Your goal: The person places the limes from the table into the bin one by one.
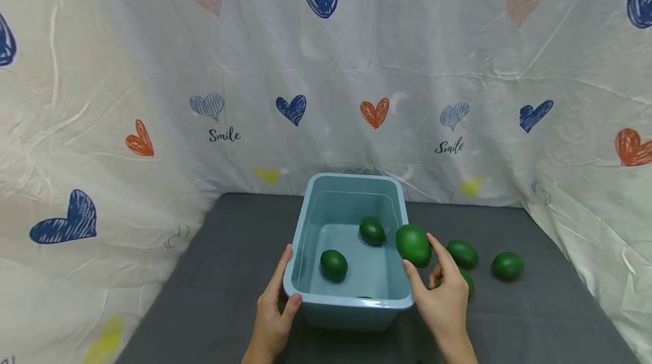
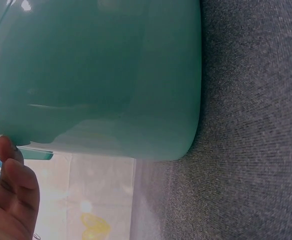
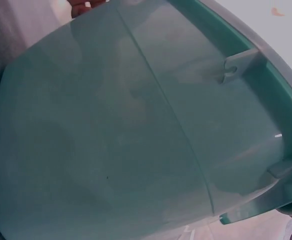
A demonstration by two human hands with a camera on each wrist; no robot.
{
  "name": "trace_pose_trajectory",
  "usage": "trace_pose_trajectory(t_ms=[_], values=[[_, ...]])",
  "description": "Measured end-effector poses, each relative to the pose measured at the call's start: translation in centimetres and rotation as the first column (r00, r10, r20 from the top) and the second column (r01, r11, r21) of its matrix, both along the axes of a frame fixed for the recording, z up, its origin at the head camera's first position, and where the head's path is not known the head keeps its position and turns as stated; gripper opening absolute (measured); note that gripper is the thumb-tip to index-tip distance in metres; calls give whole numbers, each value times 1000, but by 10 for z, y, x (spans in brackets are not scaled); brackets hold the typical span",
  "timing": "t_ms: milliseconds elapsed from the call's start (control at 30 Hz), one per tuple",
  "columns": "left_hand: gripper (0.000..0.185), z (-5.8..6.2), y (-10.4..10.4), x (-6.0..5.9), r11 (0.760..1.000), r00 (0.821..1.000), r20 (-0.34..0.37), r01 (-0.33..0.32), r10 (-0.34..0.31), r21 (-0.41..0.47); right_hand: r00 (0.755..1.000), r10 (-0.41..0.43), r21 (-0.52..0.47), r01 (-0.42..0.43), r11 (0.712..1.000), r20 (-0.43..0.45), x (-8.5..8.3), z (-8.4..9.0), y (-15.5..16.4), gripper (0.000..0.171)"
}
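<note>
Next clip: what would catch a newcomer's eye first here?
A light blue tub sits mid-table on the grey cloth, with two green balls clearly visible inside. The right hand holds another green ball at the tub's right rim, while the left hand grips its near left corner. More green balls lie to the right, before a heart-printed sheet.
</note>
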State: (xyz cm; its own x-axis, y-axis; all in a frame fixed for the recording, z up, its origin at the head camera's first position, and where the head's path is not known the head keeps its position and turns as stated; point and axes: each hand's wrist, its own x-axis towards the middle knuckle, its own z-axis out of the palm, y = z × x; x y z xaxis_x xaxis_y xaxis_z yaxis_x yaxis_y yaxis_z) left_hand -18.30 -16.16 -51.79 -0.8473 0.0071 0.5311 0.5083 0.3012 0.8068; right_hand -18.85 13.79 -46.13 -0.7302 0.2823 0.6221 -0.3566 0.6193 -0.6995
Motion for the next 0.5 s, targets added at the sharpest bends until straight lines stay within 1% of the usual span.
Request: trace_pose_trajectory(t_ms=[167, 300, 433, 500], values=[[78, -2, 0, 0, 1000, 1000, 27, -1, 1, -1, 999, 21, -18, -21, 1000, 27, 1, 1, -4, 68], [78, -2, 0, 0, 1000, 999, 33, -4, 4, 5, 995, 75, -49, -72, 996, 60, 4, 3, -10, 67], [78, -1, 1, 0, 1000, 1000, 21, -2, 2, 12, 992, 97, -67, -92, 994, 85, 6, 5, -16, 66], [77, 0, 2, 0, 1000, 1000, -4, -4, 4, 20, 991, 93, -68, -87, 994, 93, 5, 4, -17, 66]])
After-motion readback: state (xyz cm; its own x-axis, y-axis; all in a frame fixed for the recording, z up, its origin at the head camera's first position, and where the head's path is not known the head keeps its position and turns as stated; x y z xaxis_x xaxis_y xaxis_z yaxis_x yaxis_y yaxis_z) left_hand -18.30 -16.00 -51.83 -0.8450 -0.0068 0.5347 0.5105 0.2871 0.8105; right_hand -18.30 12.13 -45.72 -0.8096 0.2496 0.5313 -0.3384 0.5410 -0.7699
